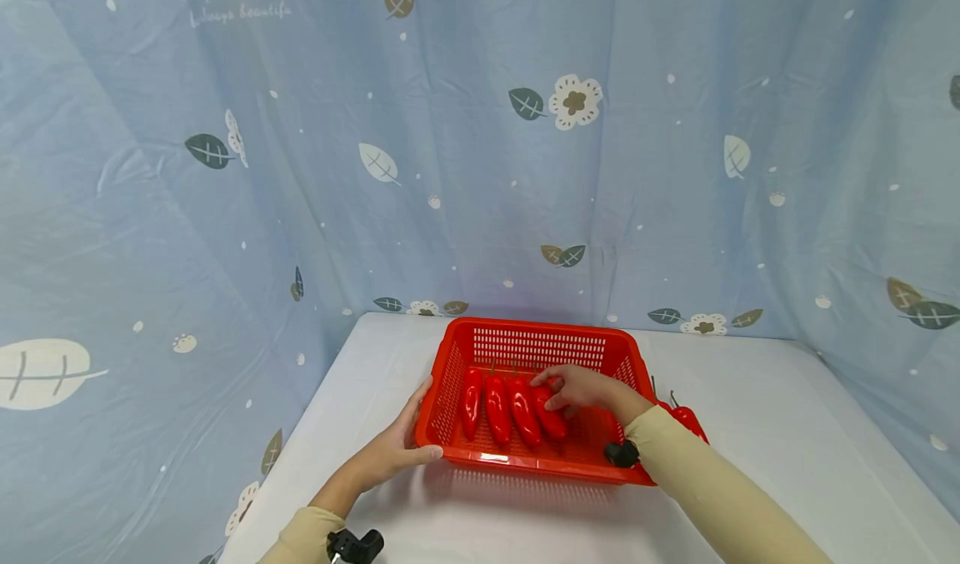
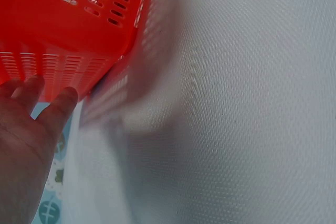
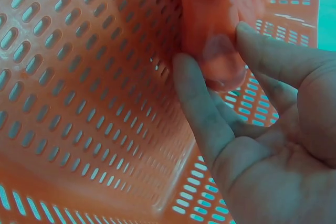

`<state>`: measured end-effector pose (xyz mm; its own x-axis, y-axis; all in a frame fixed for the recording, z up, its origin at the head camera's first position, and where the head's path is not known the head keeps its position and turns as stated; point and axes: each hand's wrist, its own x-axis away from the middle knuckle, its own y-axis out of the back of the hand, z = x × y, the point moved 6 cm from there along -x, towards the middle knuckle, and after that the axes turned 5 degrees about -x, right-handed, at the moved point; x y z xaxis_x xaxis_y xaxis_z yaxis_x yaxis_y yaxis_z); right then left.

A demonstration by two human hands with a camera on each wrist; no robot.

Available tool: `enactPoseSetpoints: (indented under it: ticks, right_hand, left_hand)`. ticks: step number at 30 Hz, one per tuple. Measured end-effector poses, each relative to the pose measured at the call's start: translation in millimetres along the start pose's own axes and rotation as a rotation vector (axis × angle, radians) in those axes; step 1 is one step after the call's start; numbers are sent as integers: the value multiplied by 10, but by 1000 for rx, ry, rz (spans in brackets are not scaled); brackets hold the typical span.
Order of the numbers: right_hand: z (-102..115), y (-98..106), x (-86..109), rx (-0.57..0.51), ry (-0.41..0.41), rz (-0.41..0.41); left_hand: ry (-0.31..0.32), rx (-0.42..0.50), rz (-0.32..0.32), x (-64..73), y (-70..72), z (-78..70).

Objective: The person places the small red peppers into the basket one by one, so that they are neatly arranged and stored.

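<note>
Head view: red plastic basket [image 1: 540,327], slotted walls, one, standing on a white table [image 1: 765,431], lower centre of the frame. Contents: red peppers, glossy, four, side by side, stems toward the far wall: first pepper [image 1: 471,403], second pepper [image 1: 497,411], third pepper [image 1: 523,412], fourth pepper [image 1: 552,421], the last farthest right in the row. Outside, at lower right of the frame, loose peppers [image 1: 686,419], just beside the basket and partly behind the right sleeve [image 1: 712,472]; exact count hidden. Left hand [image 1: 393,447]: spread at the basket's near left corner, thumb on the near rim, fingertips against the outer side wall. Right hand [image 1: 576,386]: inside the basket, pinching the fourth pepper near its stem end; the right wrist view shows thumb and forefinger on opposite sides of it. Whether that pepper bears fully on the basket floor, cannot tell. Handling note, by judgement: the step in hand appears to be laying peppers in an even row; best done with a light pinch, the pepper lined up parallel with its neighbour and lowered fully before release, the left hand bracing the corner against sliding. Smooth skins may roll, so fingers should part evenly.
</note>
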<state>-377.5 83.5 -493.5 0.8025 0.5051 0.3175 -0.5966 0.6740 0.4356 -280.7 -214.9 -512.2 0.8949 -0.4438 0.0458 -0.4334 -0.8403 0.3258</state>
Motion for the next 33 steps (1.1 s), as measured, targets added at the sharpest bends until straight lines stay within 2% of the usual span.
enactPoseSetpoints:
  ticks: [5,21,33]
  right_hand:
    - [-7,-12,1,-29,-26,2]
    - [0,61,75,-27,1,1]
    - [106,198,159,83,22,-73]
  left_hand:
    - [0,11,3,5,2,-13]
    - [-12,11,7,1,2,11]
    - [-22,21,15,0,-10,1]
